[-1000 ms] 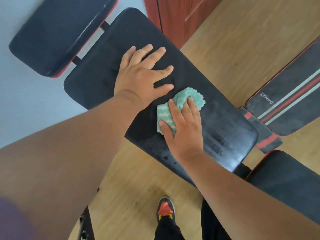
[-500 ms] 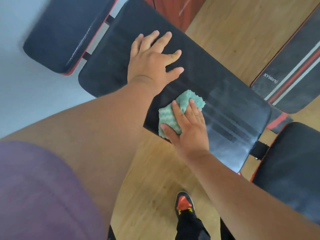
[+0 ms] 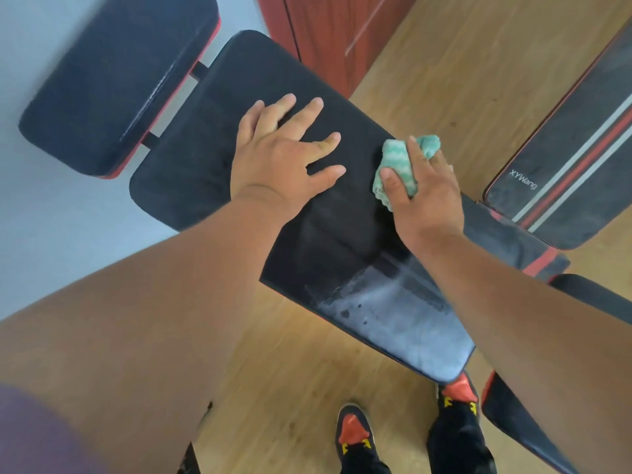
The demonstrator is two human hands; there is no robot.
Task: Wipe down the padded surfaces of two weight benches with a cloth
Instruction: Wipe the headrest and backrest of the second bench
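Observation:
A long black padded bench back (image 3: 260, 97) runs diagonally across the middle of the view, with a smaller black seat pad (image 3: 113, 80) at its upper left end. My left hand (image 3: 284, 159) lies flat on the pad with fingers spread. My right hand (image 3: 424, 189) presses a crumpled green-and-white cloth (image 3: 396, 162) onto the pad's far edge. The pad's near end (image 3: 386, 319) shines with wet streaks. A second bench's pad (image 3: 574, 159), black with red and white stripes, lies at the right.
Wood floor (image 3: 444, 80) surrounds the benches. A red-brown cabinet (image 3: 328, 32) stands beyond the pad and a pale wall (image 3: 41, 234) is at the left. Another black pad (image 3: 513, 419) sits at the lower right, beside my black and red shoes (image 3: 458, 405).
My right hand has slid the cloth from the pad's near side across to its far edge. My left hand has stayed flat on the pad. The view has shifted.

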